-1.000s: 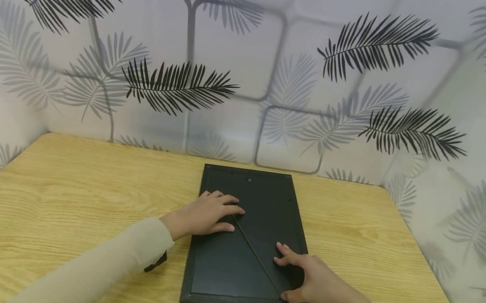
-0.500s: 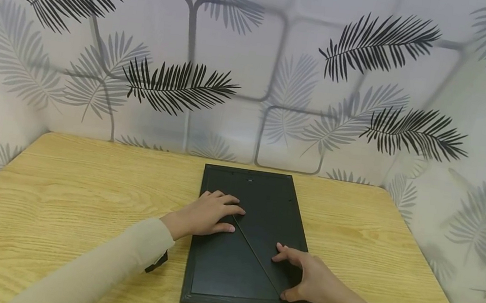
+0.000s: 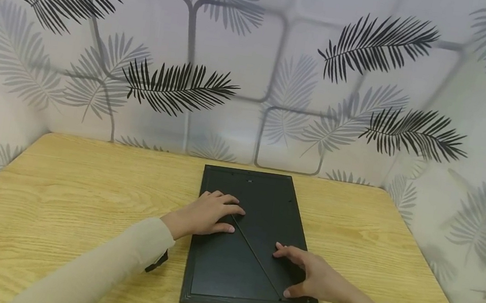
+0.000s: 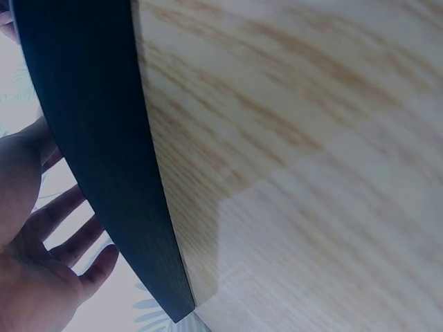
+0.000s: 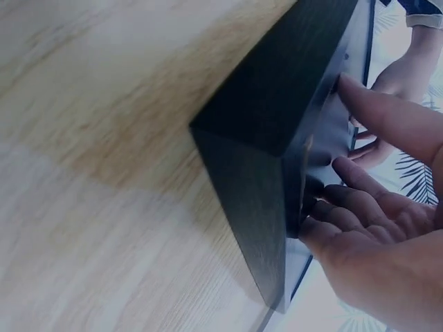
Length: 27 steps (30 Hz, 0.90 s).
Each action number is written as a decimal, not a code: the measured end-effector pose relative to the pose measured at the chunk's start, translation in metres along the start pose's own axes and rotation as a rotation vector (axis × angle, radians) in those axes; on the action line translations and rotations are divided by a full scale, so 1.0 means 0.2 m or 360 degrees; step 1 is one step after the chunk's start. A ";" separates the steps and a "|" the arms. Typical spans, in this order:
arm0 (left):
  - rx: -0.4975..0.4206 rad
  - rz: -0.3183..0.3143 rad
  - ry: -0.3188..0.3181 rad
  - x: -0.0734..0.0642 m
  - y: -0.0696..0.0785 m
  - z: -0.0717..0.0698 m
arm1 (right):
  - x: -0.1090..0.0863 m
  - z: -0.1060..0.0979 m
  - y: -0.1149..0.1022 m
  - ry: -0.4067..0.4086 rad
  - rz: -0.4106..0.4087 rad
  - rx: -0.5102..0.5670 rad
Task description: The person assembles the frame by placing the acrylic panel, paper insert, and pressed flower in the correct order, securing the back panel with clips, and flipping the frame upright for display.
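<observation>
A black picture frame (image 3: 236, 273) lies flat on the table, its back panel facing up. A thin diagonal seam runs across that panel from the middle left to the lower right corner. On the frame's left side rests my left hand (image 3: 209, 214), fingers spread over the panel near the seam's upper end; the left wrist view shows the frame's dark side edge (image 4: 104, 138). My right hand (image 3: 311, 276) arches over the lower right part, thumb close to the corner and fingertips on or just above the panel. The right wrist view shows the fingers bent loosely beside the frame's corner (image 5: 277, 149).
The wood-grain table (image 3: 106, 174) extends around the frame on both sides. Behind and at the sides stands a pale curtain (image 3: 237, 58) with a feather-leaf print. Dark wrist straps show below both sleeves.
My right thumb has shifted slightly up and right, off the seam's lower end, showing small dark spots near the corner. My left hand and the picture frame stay in place.
</observation>
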<state>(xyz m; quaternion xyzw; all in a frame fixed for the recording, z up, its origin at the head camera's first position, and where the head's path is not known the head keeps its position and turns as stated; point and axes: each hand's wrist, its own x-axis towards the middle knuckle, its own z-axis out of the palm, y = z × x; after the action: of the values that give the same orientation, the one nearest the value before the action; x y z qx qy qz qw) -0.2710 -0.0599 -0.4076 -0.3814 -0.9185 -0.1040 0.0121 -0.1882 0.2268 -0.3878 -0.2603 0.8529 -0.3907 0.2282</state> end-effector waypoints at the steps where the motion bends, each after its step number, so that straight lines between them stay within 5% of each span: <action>1: -0.0002 -0.0003 -0.0001 0.00 0.00 0.00 | 0.00 0.00 0.00 0.0005 -0.0008 -0.0008; 9: 0.0008 -0.0022 -0.0021 0.00 0.01 -0.01 | -0.02 0.03 0.00 0.0050 -0.0064 -0.0200; 18: 0.0190 -0.0013 -0.0034 -0.03 0.05 -0.01 | -0.04 0.03 0.01 -0.0017 -0.0100 -0.0266; 27: 0.0363 0.0214 0.0030 -0.09 0.12 -0.02 | -0.03 0.03 0.02 0.0070 -0.0134 -0.0359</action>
<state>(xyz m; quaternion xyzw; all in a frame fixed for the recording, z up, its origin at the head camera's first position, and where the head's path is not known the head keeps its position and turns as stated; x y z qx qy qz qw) -0.2410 -0.0561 -0.4007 -0.4373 -0.8965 -0.0013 0.0710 -0.1806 0.2297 -0.3929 -0.3114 0.8845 -0.3072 0.1622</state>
